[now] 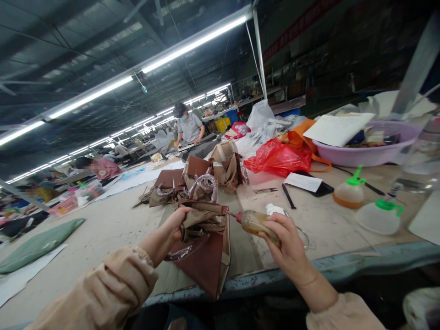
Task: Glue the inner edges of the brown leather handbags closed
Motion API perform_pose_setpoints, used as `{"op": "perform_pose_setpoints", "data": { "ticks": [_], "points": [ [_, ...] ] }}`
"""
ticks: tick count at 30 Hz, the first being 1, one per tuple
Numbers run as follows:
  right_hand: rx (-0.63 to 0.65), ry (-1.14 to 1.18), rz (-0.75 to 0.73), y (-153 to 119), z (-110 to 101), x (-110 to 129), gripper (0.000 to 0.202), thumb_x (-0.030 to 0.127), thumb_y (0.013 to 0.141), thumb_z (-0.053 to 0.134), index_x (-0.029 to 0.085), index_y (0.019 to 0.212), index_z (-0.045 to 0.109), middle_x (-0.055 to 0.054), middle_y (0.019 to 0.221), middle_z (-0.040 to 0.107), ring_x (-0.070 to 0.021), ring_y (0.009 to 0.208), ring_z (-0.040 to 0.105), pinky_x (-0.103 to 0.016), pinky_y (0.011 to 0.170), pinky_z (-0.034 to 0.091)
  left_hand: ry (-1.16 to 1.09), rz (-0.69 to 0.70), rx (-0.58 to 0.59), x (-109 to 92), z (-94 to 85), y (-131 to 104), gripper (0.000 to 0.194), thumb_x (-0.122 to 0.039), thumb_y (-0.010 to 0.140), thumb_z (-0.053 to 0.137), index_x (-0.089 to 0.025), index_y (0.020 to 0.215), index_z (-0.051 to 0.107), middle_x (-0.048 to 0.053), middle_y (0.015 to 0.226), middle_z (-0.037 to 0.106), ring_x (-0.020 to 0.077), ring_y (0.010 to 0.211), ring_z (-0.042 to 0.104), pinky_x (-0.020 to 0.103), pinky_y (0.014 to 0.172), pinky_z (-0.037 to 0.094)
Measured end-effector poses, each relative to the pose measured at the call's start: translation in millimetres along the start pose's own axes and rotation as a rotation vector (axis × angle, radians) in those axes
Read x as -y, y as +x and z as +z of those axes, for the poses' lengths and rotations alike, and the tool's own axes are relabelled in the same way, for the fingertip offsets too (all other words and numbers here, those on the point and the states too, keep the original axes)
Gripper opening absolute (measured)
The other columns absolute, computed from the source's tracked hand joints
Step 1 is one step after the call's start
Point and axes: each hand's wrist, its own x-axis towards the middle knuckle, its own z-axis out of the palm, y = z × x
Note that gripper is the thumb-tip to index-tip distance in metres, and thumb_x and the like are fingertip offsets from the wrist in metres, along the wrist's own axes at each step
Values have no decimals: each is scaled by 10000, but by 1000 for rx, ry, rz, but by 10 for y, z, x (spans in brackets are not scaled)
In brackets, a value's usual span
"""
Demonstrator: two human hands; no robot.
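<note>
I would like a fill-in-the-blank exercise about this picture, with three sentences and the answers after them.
1. The left hand grips a brown ____ at the table edge.
2. The right hand holds a squeeze bottle whose nozzle tip is ____.
3. Two squeeze bottles on the table at the right have ____ caps.

Missing words: bag; red; green

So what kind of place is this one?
Probably a bag-making factory floor: long worktable under strip lights, brown bag in the left hand, squeeze bottle in the right hand, co-workers behind.
</note>
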Motion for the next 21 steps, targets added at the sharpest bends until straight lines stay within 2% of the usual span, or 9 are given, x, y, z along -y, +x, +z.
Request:
{"op": "perform_pose_setpoints", "data": {
  "ticks": [4, 8, 13, 18, 21],
  "points": [
    [-19, 10, 9, 10, 20, 3, 303, 156, 859, 566, 247, 1146, 533, -88, 1064, 532, -229, 985, 560, -425, 840, 507, 54, 25, 4, 0, -23, 9, 279, -192, 779, 457, -77, 967, 628, 156, 753, 726, 284, 613, 690, 364, 529, 564],
    [-28, 27, 51, -11, 4, 10, 290, 145, 871, 552, 236, 1145, 521, -94, 1065, 520, -226, 997, 551, -420, 851, 503, 58, -6, 9, 8, -37, 14, 298, -211, 776, 466, -76, 983, 633, 159, 765, 729, 304, 661, 697, 390, 553, 568],
    [-8, 14, 59, -29, -30, 20, 255, 160, 879, 554, 211, 1126, 523, -105, 1072, 519, -228, 1019, 542, -405, 854, 504, 67, 10, 11, 12, -28, -3, 290, -206, 805, 449, -69, 980, 636, 147, 765, 728, 291, 650, 696, 387, 563, 569],
    [41, 21, 59, -38, -46, 19, 245, 173, 884, 552, 212, 1125, 524, -101, 1063, 526, -224, 1008, 550, -396, 849, 509, 78, 5, 71, 5, -36, -20, 316, -184, 823, 420, -64, 1035, 621, 174, 871, 729, 310, 756, 705, 398, 616, 575],
    [3, 15, 66, -15, -35, 16, 253, 171, 881, 560, 210, 1128, 521, -102, 1082, 520, -225, 1029, 540, -394, 864, 501, 60, -16, 28, 12, -44, -16, 323, -206, 834, 416, -84, 1048, 625, 165, 838, 732, 310, 719, 707, 380, 569, 570]
  ]
}}
